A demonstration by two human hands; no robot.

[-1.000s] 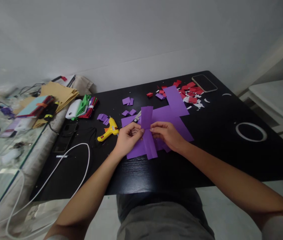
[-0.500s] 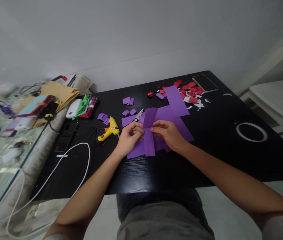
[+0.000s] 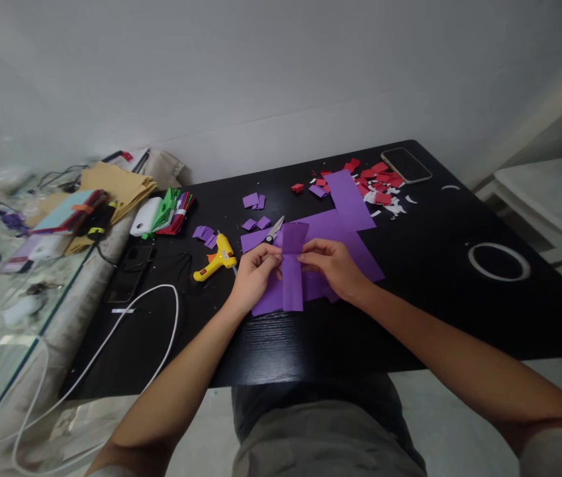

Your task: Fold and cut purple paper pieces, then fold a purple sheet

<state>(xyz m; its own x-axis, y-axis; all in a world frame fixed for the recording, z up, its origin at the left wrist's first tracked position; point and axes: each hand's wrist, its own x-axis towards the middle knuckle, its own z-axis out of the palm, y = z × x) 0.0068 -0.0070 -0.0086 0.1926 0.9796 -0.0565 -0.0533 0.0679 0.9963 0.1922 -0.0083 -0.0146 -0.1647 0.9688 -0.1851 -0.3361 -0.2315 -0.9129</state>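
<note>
A purple paper strip (image 3: 292, 285) is held upright between both hands, with a crease across it at finger height; its upper part leans away and looks darker. My left hand (image 3: 255, 275) pinches the strip's left edge at the crease. On the right edge, my right hand (image 3: 333, 265) pinches it between thumb and fingers. Beneath the hands lie larger purple paper sheets (image 3: 365, 255). Scissors (image 3: 275, 230) rest just beyond my left hand, partly hidden. To the left lies a yellow glue gun (image 3: 217, 257).
Small folded purple pieces (image 3: 205, 234) lie past the glue gun. Red and white paper scraps (image 3: 382, 185) spread at the back right, near a phone (image 3: 406, 165). A white cable (image 3: 177, 311) loops at left. Bundled green and red paper (image 3: 174, 211) sits at back left.
The strip's upper part has tipped further back and shows shorter. The strip has shifted slightly left, and my left fingers have closed in on its edge.
</note>
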